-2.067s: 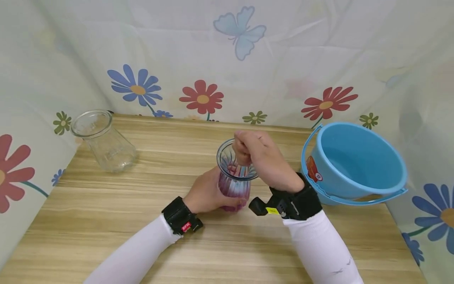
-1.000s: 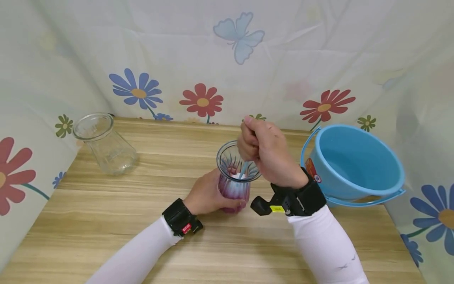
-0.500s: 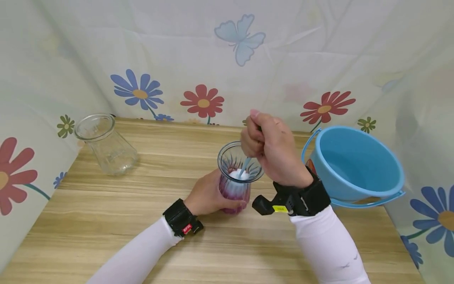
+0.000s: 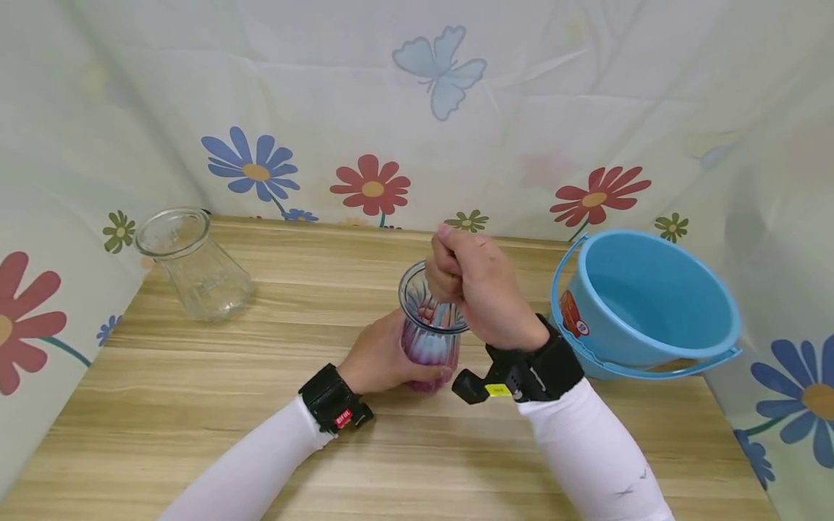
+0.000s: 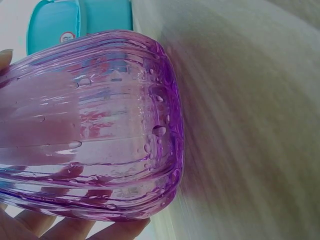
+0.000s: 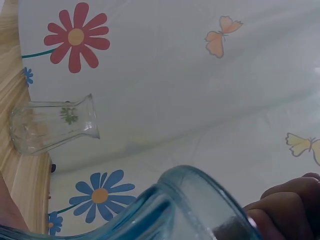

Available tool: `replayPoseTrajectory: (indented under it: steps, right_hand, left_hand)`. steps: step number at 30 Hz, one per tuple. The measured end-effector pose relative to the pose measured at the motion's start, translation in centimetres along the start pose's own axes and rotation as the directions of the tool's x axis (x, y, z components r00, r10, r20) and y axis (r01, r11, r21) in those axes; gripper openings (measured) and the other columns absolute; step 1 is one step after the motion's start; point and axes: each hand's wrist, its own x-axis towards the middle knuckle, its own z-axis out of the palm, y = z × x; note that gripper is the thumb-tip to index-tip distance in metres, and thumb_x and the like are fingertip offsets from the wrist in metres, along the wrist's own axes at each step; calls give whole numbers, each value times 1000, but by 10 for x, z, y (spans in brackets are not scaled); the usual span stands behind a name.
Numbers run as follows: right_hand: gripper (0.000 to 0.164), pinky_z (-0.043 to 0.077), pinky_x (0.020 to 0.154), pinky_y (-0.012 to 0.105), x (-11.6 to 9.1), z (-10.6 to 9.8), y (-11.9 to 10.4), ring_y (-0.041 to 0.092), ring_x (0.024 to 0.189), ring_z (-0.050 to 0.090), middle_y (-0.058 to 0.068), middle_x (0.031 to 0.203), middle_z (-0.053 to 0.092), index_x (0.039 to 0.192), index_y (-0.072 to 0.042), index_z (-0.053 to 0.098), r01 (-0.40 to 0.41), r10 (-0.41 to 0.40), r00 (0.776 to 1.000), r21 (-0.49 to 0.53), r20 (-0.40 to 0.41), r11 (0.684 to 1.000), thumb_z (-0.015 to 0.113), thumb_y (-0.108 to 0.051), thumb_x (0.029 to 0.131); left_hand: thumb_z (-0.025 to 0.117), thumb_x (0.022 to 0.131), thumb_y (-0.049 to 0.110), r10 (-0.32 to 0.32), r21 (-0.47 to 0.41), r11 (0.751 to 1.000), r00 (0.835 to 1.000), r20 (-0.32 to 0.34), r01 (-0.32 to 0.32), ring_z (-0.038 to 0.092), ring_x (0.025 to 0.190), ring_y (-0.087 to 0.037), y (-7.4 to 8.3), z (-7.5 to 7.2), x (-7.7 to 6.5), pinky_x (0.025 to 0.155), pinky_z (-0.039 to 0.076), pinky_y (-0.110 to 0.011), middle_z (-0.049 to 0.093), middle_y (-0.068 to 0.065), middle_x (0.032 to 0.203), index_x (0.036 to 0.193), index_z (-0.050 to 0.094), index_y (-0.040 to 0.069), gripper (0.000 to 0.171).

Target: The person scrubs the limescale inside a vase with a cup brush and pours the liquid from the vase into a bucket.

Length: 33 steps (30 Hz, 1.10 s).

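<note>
A ribbed glass vase [image 4: 430,356], blue at the rim and purple toward the base, is upright on the table. My left hand [image 4: 374,353] grips its lower body, fingers wrapped round the far side. Above the mouth, my right hand [image 4: 485,289] is a fist round the handle of a bottle brush [image 4: 444,315] with a light-blue stem. The brush's pale head shows through the purple glass in the left wrist view. Water drops cling to the vase near its base. The top of the brush's handle is hidden in the fist.
A clear glass vase [image 4: 208,282] stands at the back left of the wooden table [image 4: 280,333]. On the right is a light-blue bucket [image 4: 602,318], its handle folded down to the front. Flower-printed cloth [image 4: 306,94] hangs behind and at both sides.
My right hand rose, drawing the brush's white head up inside the vase, then came down and left, pushing it deeper. My left hand kept its grip and the vase stayed in place.
</note>
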Motion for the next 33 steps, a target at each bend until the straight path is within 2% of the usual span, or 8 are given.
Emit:
replayPoseTrajectory:
  steps: [11, 17, 25, 33]
  right_hand:
    - [46, 15, 46, 35, 1, -1, 4, 19, 46, 21, -1, 56, 22, 62, -9, 28, -54, 64, 991, -91, 118, 994, 31, -22, 106]
    - [47, 15, 47, 35, 1, -1, 4, 19, 47, 21, -1, 57, 22, 62, -10, 28, -85, 98, 984, -92, 151, 992, 32, -23, 107]
    - [46, 16, 51, 35, 0, -2, 5, 18, 50, 20, 0, 59, 20, 63, -10, 27, -90, 96, 987, -52, 129, 995, 33, -24, 107]
    - [44, 17, 52, 33, -2, -2, 6, 17, 50, 21, -1, 59, 21, 63, -11, 27, -19, 20, 998, -13, 64, 1000, 30, -19, 106]
  left_hand:
    - [78, 64, 67, -12, -21, 1000, 1000, 17, 12, 56, 92, -2, 2, -1, 0, 81, 54, -32, 58, 15, 110, 129, 41, 32, 83]
    - [80, 64, 64, -14, -27, 1000, 1000, 26, 15, 56, 91, -2, 2, -2, -1, 81, 54, -33, 59, 14, 110, 129, 41, 30, 83]
    - [81, 62, 64, -6, 5, 1000, 1000, 2, 6, 56, 91, -3, 3, -1, -1, 78, 54, -33, 60, 12, 110, 128, 43, 29, 84]
    - [77, 60, 71, -28, 4, 1000, 999, 16, 28, 56, 92, -3, 3, -2, -1, 79, 54, -32, 59, 13, 111, 131, 41, 30, 89]
